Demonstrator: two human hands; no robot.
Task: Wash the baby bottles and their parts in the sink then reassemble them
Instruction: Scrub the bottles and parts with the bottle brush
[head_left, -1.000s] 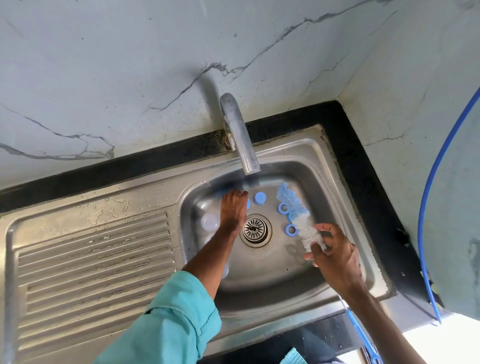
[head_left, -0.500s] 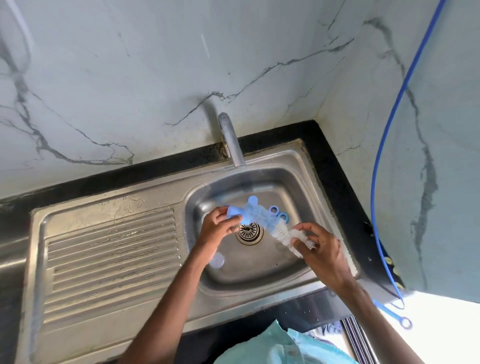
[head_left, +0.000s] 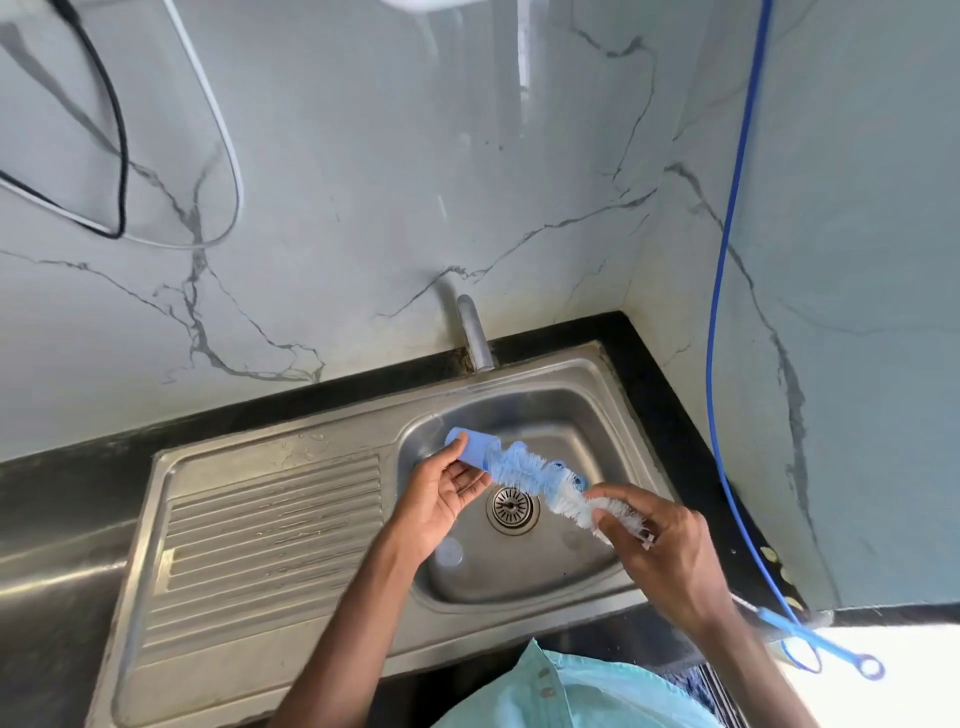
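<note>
Left hand (head_left: 441, 501) pinches the blue cap (head_left: 475, 451); fingers (head_left: 636, 503) of right hand (head_left: 670, 558) clamp the bottle brush (head_left: 545, 478).

Domestic kitchen, wash-up corner. Stainless single-bowl sink (head_left: 613, 376) with a ribbed drainboard (head_left: 270, 530) on its left, strainer drain (head_left: 511, 509) in the bowl, tap (head_left: 474, 335) at the back rim. Sink is set into a black stone surface (head_left: 670, 415) running into a corner. Walls (head_left: 363, 156) are grey marble-look panels with dark veins. Blue hose (head_left: 727, 260) hangs down the right wall; black cable (head_left: 122, 156) and white cable (head_left: 231, 150) loop top left.
</note>
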